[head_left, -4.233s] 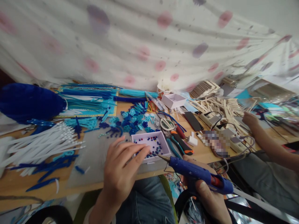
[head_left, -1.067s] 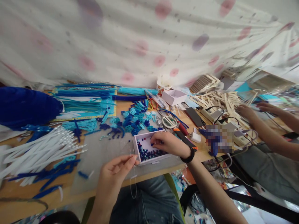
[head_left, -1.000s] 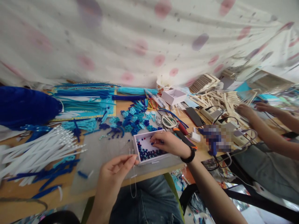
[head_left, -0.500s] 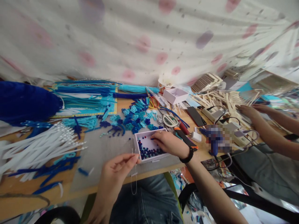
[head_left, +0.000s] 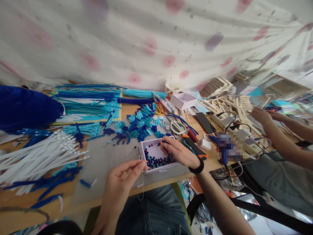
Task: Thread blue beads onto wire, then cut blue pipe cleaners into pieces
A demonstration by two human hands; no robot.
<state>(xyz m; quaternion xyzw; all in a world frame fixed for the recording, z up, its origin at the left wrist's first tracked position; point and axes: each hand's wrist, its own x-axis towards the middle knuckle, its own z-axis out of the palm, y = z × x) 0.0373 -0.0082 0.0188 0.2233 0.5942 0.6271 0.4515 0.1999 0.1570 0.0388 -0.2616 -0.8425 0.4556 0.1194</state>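
Note:
My left hand (head_left: 130, 173) is closed in a pinch at the near left corner of the bead box, holding a thin pale string (head_left: 142, 186). The string hangs in a narrow loop below the table edge. Over the right part of the white box (head_left: 142, 153), my right hand (head_left: 179, 152) has its fingers curled together. A small dark blue bead (head_left: 163, 141) shows at its fingertips. Inside the box, many loose beads (head_left: 154, 162), mostly dark blue with a few red and light blue, lie along the left and near sides.
Blue chenille flowers (head_left: 139, 125) are heaped behind the box. White stems (head_left: 46, 156) lie left. Scissors (head_left: 178, 127), pliers (head_left: 195, 148) and a blurred blue tool (head_left: 225, 147) sit right. Another person's hands (head_left: 262, 116) are by wooden sticks (head_left: 230, 106) farther right.
My right hand has drawn up and slightly right from the beads, its fingers now curled with a bead at the tips. My left hand keeps its pinch on the string, barely moved.

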